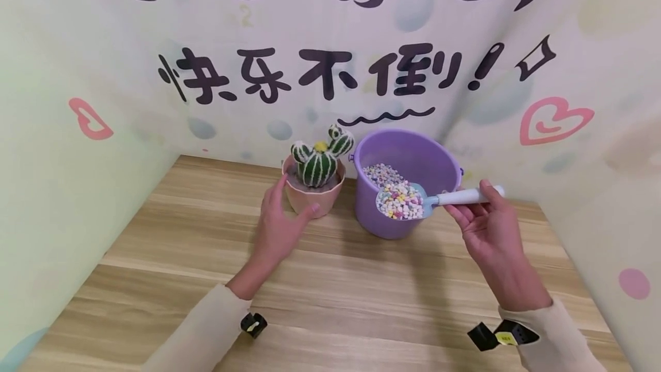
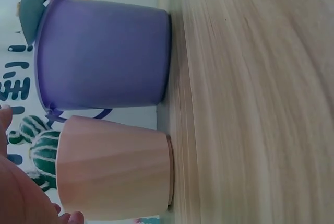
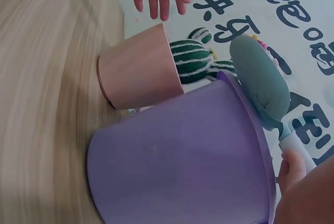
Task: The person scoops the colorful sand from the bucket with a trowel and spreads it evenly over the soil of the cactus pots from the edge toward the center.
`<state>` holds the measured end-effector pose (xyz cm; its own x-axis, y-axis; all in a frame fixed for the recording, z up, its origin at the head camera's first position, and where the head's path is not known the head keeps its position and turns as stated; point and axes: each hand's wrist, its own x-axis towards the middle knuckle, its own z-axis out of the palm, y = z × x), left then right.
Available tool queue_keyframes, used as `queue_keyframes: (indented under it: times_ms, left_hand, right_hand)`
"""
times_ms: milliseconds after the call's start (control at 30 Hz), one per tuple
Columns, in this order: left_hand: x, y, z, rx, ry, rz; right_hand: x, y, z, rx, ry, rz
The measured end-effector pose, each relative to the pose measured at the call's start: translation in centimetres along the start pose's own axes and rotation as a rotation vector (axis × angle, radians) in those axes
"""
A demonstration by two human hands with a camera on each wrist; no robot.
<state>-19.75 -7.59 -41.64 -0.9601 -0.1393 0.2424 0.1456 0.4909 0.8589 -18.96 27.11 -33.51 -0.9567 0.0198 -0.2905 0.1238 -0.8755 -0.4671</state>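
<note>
A pale pink pot stands upright on the wooden tabletop, with a green, white-striped cactus in grey filling. My left hand is at the pot's left and front, its fingers extended; in the right wrist view those fingers look apart from the pot. Right of the pot stands a purple bucket part filled with small coloured pebbles. My right hand holds a hand trowel by its white handle. The trowel's blue blade, heaped with pebbles, is over the bucket's front rim.
The wooden tabletop reaches back to a printed wall close behind the pot and bucket. Side walls rise along the left and right edges. Small lugs stick out at the bucket's rim.
</note>
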Motion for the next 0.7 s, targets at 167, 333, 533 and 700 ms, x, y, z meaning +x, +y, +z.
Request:
queue_keyframes:
  times_ms: [167,333,533,700]
  left_hand:
    - [1.0,-0.5,0.1,-0.005,0.003,-0.014]
    - [1.8,-1.2,0.0,0.0,-0.02,-0.025]
    - [2.9,-2.0,0.4,-0.001,-0.058,-0.059]
    - [3.8,-2.7,0.7,-0.01,-0.073,-0.064]
  right_hand:
    - [-0.4,0.6,-0.2,0.003,0.016,-0.009]
    - [-0.8,1.1,-0.3,0.001,0.019,-0.013]
    - [-1.2,1.9,-0.4,0.004,0.022,-0.019]
    - [-1.7,2.7,-0.6,0.012,0.019,-0.02]
